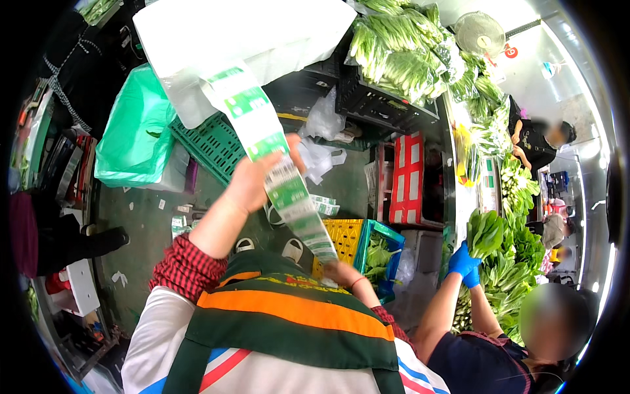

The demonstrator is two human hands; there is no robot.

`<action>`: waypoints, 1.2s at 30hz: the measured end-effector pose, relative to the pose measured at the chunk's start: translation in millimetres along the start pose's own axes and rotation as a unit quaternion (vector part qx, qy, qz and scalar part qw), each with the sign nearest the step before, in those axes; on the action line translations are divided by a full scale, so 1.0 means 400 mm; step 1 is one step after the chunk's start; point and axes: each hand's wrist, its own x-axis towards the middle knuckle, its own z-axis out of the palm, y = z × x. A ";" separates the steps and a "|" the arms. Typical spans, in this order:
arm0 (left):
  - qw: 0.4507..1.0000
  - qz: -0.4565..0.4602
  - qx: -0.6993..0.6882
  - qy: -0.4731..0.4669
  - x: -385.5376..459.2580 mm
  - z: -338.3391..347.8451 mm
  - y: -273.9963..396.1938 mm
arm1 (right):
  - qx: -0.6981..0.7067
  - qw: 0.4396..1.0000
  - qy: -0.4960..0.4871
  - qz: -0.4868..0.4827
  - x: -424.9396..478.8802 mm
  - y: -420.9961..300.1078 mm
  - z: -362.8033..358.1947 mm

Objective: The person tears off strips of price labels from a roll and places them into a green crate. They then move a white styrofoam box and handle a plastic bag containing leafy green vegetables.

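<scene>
A long strip of green and white printed labels (290, 197) stretches from a white foam box (236, 34) down towards my apron. My left hand (258, 180) is closed around the middle of the strip, with the fingers partly behind it. Near the apron, my right hand (337, 273) grips the lower end of the strip; its fingers are partly hidden. The strip's upper end lies against the side of the foam box and curls there. The labels bear writing and barcodes.
Left of the strip are a green plastic crate (211, 147) and a green bag-lined box (135, 128). Bagged greens (403, 54) fill a black crate. A yellow crate (344, 236) stands by my feet. At right, a co-worker's blue-gloved hands (464, 266) hold leafy greens (485, 234).
</scene>
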 end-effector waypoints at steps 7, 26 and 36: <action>0.870 -0.143 0.435 -0.184 -0.121 -0.035 -0.285 | 0.581 0.783 0.081 -0.205 -0.078 -0.326 -0.354; 0.747 0.099 0.568 -0.330 -0.065 0.066 -0.040 | 0.178 0.932 0.078 -0.307 -0.203 -0.365 -0.380; 0.712 -0.078 0.620 -0.320 -0.074 0.046 -0.057 | 0.118 0.956 0.168 -0.208 -0.203 -0.364 -0.329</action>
